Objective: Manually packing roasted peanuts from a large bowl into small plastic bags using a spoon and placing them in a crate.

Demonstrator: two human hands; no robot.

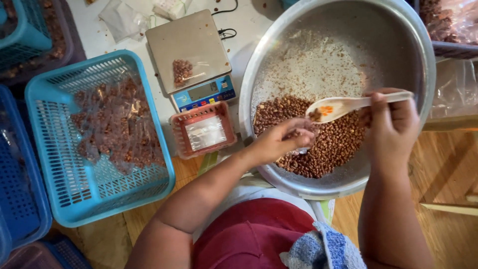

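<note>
Closest to the camera there's a red cloth (249,234) on the person's lap with a blue and white towel (323,249) lying on it at the right. Just past that, both hands are over the near part of a big metal bowl (418,50). The left hand (279,142) has its fingers pinched together around something small and clear, looks like a little plastic bag, but it's too blurry to be sure. The right hand (391,122) is closed around the handle of a pale plastic spoon (343,105), which sits level with a few nuts in its scoop, right next to the left fingertips. Under both hands is a heap of brown roasted peanuts (328,144), filling the near side of the bowl; the far side is bare metal with crumbs and dust.

Left of the bowl there's a small pink basket (177,134) with a clear packet in it, and a light blue basket (35,104) full of bagged nuts. Further back sits a kitchen scale (191,35) with one small bag of nuts (182,71) on its plate. Loose empty clear bags (122,20) lie at the far edge of the table.
</note>
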